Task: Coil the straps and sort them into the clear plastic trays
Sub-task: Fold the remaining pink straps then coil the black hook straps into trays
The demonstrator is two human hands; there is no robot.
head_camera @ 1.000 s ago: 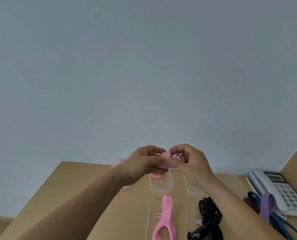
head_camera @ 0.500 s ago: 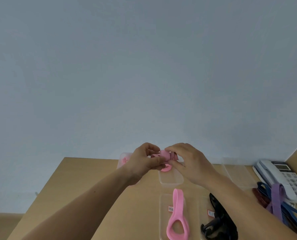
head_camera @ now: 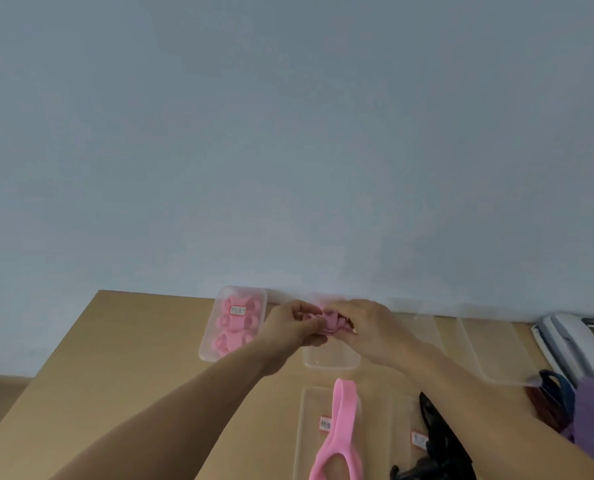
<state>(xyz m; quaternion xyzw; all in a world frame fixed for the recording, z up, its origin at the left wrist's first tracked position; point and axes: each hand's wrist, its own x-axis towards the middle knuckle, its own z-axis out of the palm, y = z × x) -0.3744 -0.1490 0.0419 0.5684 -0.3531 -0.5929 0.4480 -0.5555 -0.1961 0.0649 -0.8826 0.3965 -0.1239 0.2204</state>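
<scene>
Head view, single frame. The person's left grip and right grip meet above the far part of the desk, both arms reaching in from the lower edge. Between them is a pink strap, bunched into a small bundle: the left grip pinches its left side with curled fingers and thumb, and the right grip is curled over its right side. How far the coil is wound cannot be told; the fingers cover most of it. The bundle hangs over a clear tray whose near end shows below the hands. Just left of that stands another clear tray, the filled tray, holding several coiled pink straps and bearing a small label. Nearer the camera, a long pink loop lies across a labelled near tray. Right of it, black straps lie heaped, partly behind the right forearm. At the far right: a bare tray, a telephone, and purple straps over blue straps. A plain wall fills the upper frame.
</scene>
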